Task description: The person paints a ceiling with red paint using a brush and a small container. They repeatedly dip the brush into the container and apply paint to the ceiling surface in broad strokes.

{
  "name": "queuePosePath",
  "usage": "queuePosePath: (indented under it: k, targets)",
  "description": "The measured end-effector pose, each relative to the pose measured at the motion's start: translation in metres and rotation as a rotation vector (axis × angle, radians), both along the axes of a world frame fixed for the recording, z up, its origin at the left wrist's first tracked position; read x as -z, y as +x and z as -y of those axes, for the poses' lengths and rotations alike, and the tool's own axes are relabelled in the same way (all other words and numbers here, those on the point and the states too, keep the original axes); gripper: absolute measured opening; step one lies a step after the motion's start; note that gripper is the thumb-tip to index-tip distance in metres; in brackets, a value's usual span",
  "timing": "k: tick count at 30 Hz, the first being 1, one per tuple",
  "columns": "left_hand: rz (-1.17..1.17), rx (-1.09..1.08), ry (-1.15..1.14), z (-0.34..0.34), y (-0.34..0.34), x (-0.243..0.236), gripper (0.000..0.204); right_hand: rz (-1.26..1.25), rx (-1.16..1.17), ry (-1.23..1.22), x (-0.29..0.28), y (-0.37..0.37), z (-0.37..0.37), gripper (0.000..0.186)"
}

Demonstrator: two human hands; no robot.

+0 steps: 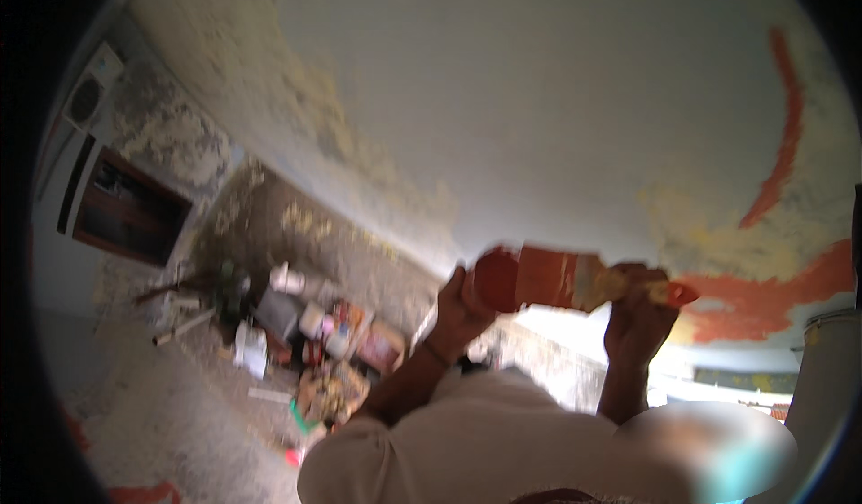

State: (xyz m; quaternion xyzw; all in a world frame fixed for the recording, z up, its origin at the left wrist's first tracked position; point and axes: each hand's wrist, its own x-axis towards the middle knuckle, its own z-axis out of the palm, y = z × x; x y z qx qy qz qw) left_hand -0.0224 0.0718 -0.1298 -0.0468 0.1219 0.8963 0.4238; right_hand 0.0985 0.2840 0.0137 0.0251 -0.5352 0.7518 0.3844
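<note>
My left hand (458, 311) grips a small container of red-orange paint (494, 284). My right hand (639, 315) is closed on the handle of a wide paintbrush (561, 278). The brush lies sideways against the container's right side, its broad bristles coated red-orange and its handle end (681, 293) poking out beyond my right fingers. Above and behind them is the pale, peeling ceiling (539, 127), with a red-orange stroke (781, 127) and a larger irregular red-orange patch (759, 302) at the right.
A wall unit (87, 95) hangs above a wood-framed window (130, 207) at the left. Several tubs, boxes and other clutter (323, 333) lie on the floor (215, 414) at lower left, beside a plant (229, 293). A column (822, 378) stands at the right.
</note>
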Motion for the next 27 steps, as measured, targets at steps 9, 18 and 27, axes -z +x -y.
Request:
queuePosePath:
  k: [9,18,27]
  targets:
    - [-0.079,0.044,-0.2,-0.001,-0.005,-0.031,0.069,0.161,-0.145,-0.478,-0.002,-0.014,0.006,0.032]
    - [-0.064,0.03,-0.017,0.005,-0.02,-0.019,0.068,0.193,-0.147,-0.691,-0.013,-0.019,0.007,0.026]
    - [-0.09,-0.084,0.116,0.016,-0.047,-0.032,0.067,0.025,-0.193,-0.696,-0.014,-0.017,-0.008,0.015]
